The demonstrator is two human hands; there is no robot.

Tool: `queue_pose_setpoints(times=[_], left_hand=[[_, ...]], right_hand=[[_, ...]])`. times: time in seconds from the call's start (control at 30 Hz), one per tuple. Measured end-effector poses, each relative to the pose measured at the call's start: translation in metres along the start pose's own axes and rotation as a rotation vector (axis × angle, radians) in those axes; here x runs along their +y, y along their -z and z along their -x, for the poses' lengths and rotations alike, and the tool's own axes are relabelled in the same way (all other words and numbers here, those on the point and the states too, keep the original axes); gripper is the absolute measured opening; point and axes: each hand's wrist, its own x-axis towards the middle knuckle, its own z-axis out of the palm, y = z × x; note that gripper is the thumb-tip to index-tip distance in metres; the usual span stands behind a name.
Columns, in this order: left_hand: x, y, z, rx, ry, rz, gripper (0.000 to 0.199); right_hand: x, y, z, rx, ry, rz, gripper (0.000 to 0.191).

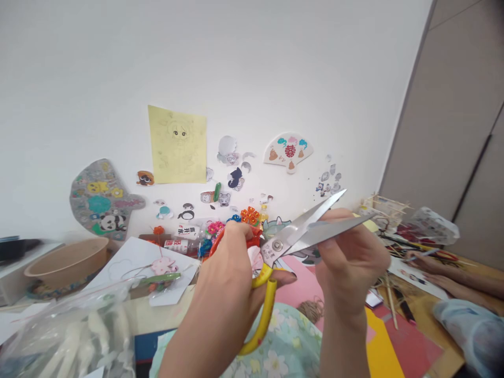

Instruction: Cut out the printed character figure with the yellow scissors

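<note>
Pinching scissors with fingers of left hand and right hand; bag holds pale pieces.

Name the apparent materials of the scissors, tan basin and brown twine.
Scissors: polished metal blades, by their glint; handle perhaps plastic, being glossy yellow. Tan basin: probably plastic, given its even, dull wall. Brown twine: likely rough plant fibre, from its coarse strands.

Noted at centre: scissors, blades in smooth, shiny metal, handles in glossy plastic by appearance. Upper left of centre: matt paper sheet on smooth, matt wall. Lower left: clear plastic bag, glossy, crinkled. Lower centre: soft-looking cloth; rough, fibrous twine. Lower right: wooden-looking tabletop, smooth.
</note>
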Motion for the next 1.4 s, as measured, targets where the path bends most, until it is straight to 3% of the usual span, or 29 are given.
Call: queue_pose_setpoints(times=[1.17, 1.4], left_hand=[[0.005, 0.013, 0.000, -0.076, 0.034, -0.137, 0.043], [0.009, 0.007, -0.003, 0.017, 0.057, -0.056, 0.041]], right_hand=[[-0.008, 0.017, -0.006, -0.123, -0.064, 0.101, 0.015], [-0.007, 0.011, 0.000, -0.044, -0.236, 0.059, 0.007]])
